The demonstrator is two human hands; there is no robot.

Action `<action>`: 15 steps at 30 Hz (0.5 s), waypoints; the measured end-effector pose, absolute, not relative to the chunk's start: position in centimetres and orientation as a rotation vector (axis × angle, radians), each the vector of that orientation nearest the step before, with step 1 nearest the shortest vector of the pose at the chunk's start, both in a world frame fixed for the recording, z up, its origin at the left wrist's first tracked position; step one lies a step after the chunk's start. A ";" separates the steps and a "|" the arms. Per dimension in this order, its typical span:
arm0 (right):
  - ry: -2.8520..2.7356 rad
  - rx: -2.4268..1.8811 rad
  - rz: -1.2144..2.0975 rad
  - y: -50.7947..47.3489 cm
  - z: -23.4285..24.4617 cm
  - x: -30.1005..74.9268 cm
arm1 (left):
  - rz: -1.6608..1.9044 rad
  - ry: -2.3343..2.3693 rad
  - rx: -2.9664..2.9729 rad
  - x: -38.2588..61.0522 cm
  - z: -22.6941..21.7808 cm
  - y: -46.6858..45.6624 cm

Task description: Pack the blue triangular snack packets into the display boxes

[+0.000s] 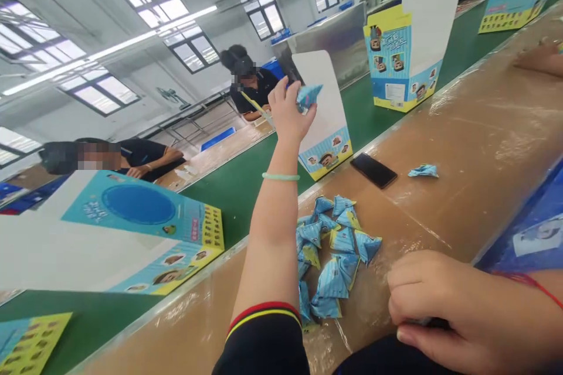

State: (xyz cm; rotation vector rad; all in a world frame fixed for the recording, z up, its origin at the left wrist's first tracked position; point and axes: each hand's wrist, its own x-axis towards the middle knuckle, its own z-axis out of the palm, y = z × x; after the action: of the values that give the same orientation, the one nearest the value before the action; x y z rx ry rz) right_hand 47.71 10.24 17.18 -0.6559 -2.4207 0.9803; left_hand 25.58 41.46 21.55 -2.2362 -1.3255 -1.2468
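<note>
My left hand, a pale green bangle on its wrist, is raised at the open display box with the white back panel. Its fingers and thumb close on a small blue pyramid-shaped packet. Below the forearm lies a pile of similar blue and yellow packets on the brown-covered table. My right hand, a red string at its wrist, is curled closed near the table's front edge. What sits inside those fingers is hidden.
A black phone and a single blue packet lie right of the pile. More boxes stand along the green conveyor belt. Two people sit across it. Another person's arm rests at far right; a blue bin is nearer.
</note>
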 end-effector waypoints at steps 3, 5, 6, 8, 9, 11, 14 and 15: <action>-2.393 -0.634 0.967 10.7 17.0 47.9 | -1.232 -1.469 -2.195 25.8 20.5 42.6; -2.370 -0.612 0.937 10.9 17.0 48.1 | -1.232 -1.496 -2.206 25.2 19.3 41.2; -2.361 -0.604 0.917 11.0 17.1 48.2 | -1.203 -1.504 -2.266 24.7 18.6 40.0; -2.352 -0.589 0.873 11.1 17.2 48.2 | -1.064 -1.525 -2.505 23.8 17.0 37.0; -2.347 -0.589 0.845 11.3 17.3 48.2 | -0.957 -1.527 -2.651 23.3 16.2 35.5; -2.331 -0.596 0.744 11.6 17.5 48.3 | -0.740 -1.507 -2.867 22.3 14.5 32.5; -2.284 -0.654 0.434 12.3 18.2 50.4 | -0.582 -1.482 -2.926 20.8 11.9 29.3; -2.247 -0.728 0.291 12.6 18.4 52.0 | -0.569 -1.491 -2.916 20.3 11.2 28.5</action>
State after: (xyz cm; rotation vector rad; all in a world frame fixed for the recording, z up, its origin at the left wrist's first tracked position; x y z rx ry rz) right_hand 52.02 12.64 18.41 -0.7275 -2.2470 0.2915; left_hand 20.28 28.49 11.22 -2.9161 -1.4910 -0.5687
